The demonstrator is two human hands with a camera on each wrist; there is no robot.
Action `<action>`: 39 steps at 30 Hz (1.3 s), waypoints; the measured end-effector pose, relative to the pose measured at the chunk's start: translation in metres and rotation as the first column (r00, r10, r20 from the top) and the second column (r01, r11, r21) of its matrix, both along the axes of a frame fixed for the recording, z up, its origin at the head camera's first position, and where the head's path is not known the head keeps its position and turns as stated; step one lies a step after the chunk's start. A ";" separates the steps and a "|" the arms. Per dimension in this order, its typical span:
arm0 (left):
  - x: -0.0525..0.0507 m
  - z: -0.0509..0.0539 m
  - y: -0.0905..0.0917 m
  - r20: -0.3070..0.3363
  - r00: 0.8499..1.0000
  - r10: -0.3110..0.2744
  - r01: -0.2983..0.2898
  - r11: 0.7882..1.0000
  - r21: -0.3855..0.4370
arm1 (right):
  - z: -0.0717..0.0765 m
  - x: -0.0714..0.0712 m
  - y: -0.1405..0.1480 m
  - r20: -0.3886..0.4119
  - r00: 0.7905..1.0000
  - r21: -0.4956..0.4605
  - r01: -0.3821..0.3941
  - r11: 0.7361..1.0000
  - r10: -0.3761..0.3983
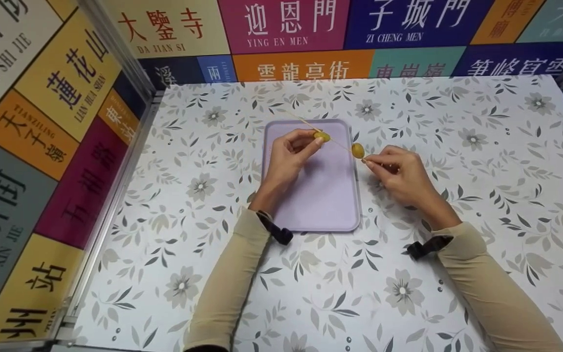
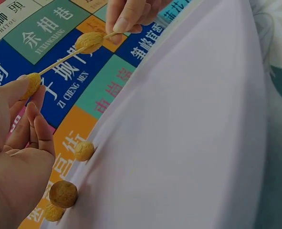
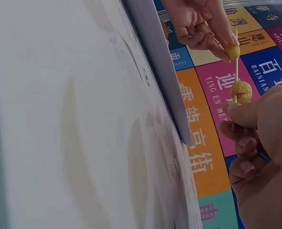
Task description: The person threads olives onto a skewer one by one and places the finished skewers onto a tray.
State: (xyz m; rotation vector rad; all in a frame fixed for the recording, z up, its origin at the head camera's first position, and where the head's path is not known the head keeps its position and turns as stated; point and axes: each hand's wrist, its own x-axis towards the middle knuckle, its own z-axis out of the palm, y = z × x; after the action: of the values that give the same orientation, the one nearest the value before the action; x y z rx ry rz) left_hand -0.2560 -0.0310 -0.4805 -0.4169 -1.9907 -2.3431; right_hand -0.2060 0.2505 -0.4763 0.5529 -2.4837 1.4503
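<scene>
A thin wooden skewer (image 1: 341, 144) runs slantwise between my two hands over the upper right of a lilac tray (image 1: 320, 195). My left hand (image 1: 289, 156) pinches a small wrinkled yellow ball (image 1: 322, 136) on the skewer, whose far end sticks out past the fingers. A second yellow ball (image 1: 357, 150) is threaded near the other end. Just beyond it, my right hand (image 1: 399, 173) grips the skewer's end between thumb and fingers. In the left wrist view, the tray also bears a yellow ball (image 2: 84, 150), a browner ball (image 2: 63, 193) and another yellow ball (image 2: 54, 213).
The tray lies on a white cloth (image 1: 403, 293) printed with grey leaves and flowers. Coloured panels (image 1: 286, 29) with Chinese lettering stand along the back and left side. In the head view, my left hand covers part of the tray.
</scene>
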 end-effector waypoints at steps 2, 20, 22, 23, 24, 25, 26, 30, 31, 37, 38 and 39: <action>0.000 0.000 0.002 -0.004 1.000 -0.003 0.003 1.000 -0.011 | -0.001 -0.001 0.000 -0.009 1.000 -0.006 0.005 1.000 -0.005; 0.005 -0.002 0.009 -0.049 0.997 -0.055 0.050 0.994 -0.102 | 0.013 0.010 -0.012 -0.041 0.999 0.004 -0.004 1.000 0.004; 0.005 -0.003 0.010 -0.038 0.997 -0.061 0.057 0.992 -0.109 | 0.009 0.007 -0.010 -0.039 0.999 0.002 0.001 1.000 -0.001; 0.006 -0.004 0.011 -0.036 0.997 -0.062 0.057 0.992 -0.114 | 0.006 0.006 -0.009 -0.039 0.999 0.004 0.003 1.000 -0.003; 0.006 -0.004 0.011 -0.034 0.997 -0.063 0.058 0.991 -0.119 | 0.005 0.005 -0.008 -0.039 0.999 0.006 0.005 1.000 -0.004; 0.006 -0.004 0.011 -0.033 0.997 -0.065 0.060 0.991 -0.122 | 0.003 0.004 -0.008 -0.040 0.999 0.008 0.006 1.000 -0.006; 0.006 -0.004 0.012 -0.033 0.997 -0.067 0.063 0.990 -0.125 | 0.002 0.003 -0.007 -0.040 0.999 0.008 0.006 1.000 -0.006; 0.007 -0.005 0.013 -0.037 0.996 -0.082 0.076 0.988 -0.136 | 0.000 0.002 -0.007 -0.036 0.999 0.003 0.006 1.000 -0.006; 0.007 -0.005 0.014 -0.035 0.996 -0.086 0.080 0.988 -0.136 | -0.001 0.002 -0.007 -0.035 0.999 0.002 0.008 1.000 -0.008; 0.008 -0.005 0.014 -0.026 0.995 -0.098 0.094 0.988 -0.123 | 0.002 0.003 -0.008 -0.017 1.000 0.013 0.011 1.000 -0.011; 0.008 -0.005 0.014 -0.025 0.995 -0.101 0.097 0.988 -0.120 | 0.004 0.004 -0.009 -0.016 1.000 0.012 0.010 1.000 -0.010; 0.008 -0.005 0.014 -0.023 0.994 -0.103 0.100 0.988 -0.118 | 0.005 0.005 -0.010 -0.016 1.000 0.011 0.010 1.000 -0.010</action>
State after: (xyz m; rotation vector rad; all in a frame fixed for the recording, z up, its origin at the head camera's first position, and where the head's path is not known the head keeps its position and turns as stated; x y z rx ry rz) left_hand -0.2479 -0.0165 -0.4854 -0.5683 -2.1496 -2.2686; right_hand -0.2009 0.2407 -0.4710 0.5511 -2.4800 1.4243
